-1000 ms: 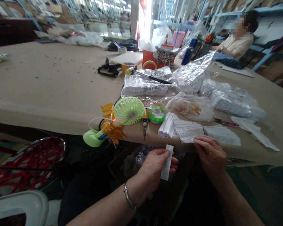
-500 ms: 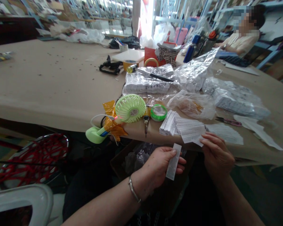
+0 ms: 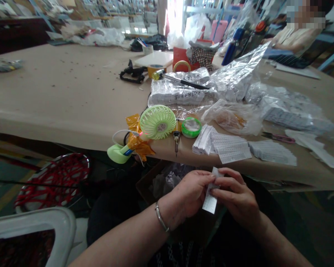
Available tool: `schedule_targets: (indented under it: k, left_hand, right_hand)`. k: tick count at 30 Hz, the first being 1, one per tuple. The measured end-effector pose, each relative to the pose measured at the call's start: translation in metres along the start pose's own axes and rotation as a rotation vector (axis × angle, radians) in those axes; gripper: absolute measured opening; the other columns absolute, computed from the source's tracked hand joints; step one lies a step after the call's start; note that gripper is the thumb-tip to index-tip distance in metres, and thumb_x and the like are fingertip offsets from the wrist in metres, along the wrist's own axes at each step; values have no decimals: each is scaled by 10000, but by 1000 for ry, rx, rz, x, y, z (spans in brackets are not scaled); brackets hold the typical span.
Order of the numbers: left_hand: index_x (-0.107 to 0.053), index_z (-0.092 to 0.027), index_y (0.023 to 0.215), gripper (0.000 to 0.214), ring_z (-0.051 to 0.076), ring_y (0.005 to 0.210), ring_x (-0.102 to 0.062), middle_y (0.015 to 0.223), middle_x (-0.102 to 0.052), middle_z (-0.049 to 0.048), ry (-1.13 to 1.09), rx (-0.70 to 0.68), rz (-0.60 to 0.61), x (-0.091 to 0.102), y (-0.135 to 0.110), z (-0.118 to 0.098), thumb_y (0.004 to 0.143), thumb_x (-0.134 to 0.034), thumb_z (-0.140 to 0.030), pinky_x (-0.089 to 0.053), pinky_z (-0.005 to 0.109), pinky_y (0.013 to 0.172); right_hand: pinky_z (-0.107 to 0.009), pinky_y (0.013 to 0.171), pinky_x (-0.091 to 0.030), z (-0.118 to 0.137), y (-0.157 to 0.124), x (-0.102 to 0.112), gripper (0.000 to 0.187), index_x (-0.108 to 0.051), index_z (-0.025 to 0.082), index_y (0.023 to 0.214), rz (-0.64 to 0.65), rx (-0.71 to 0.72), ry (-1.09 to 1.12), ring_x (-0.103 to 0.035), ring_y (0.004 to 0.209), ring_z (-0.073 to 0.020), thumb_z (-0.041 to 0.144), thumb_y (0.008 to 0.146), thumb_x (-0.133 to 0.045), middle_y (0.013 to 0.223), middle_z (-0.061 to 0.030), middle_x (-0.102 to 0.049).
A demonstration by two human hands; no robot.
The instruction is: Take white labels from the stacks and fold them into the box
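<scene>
Both of my hands meet below the table edge on one small white paper label. My left hand, with a metal bracelet at the wrist, pinches the label's left side. My right hand pinches its top right. The label hangs upright between them. Just above, on the table edge, lie fanned stacks of white printed labels, and a further stack lies to the right.
On the brown table stand a small green fan, a green tape roll, a screwdriver, clear bags of labels and pink scissors. A red-webbed stool sits lower left. Another person sits far right.
My right hand left the label stack on the table edge and came down to join my left hand on the single label. The view shifted slightly.
</scene>
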State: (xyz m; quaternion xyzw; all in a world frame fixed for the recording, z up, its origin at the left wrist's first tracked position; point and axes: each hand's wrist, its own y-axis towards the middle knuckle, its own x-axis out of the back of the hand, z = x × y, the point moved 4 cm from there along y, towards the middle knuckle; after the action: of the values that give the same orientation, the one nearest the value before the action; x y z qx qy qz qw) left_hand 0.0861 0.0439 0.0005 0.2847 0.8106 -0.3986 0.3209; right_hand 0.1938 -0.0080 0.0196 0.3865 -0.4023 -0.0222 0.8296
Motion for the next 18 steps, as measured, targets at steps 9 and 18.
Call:
schedule_targets:
  k: [9,18]
  left_hand:
    - [-623,-85,654,88,68,418,-482,530,-536,0,39,12,-32,1,1,5,660,-665,-162,-336,192,436]
    - [-652,-60,787,145,109,545,-575,679,-634,81,1,31,21,-3,0,9,784,-575,-183,-426,211,540]
  right_hand:
    - [-390,894,-500,0,-7,0,148,-711,196,876,51,46,-33,-466,1150,-255,100,786,-643,908,-65,-679]
    - [-462,942,-455,-4,-15,4,270,-711,245,861,-11,-70,-71,-383,1242,-284,20,785,-583,1180,-67,-529]
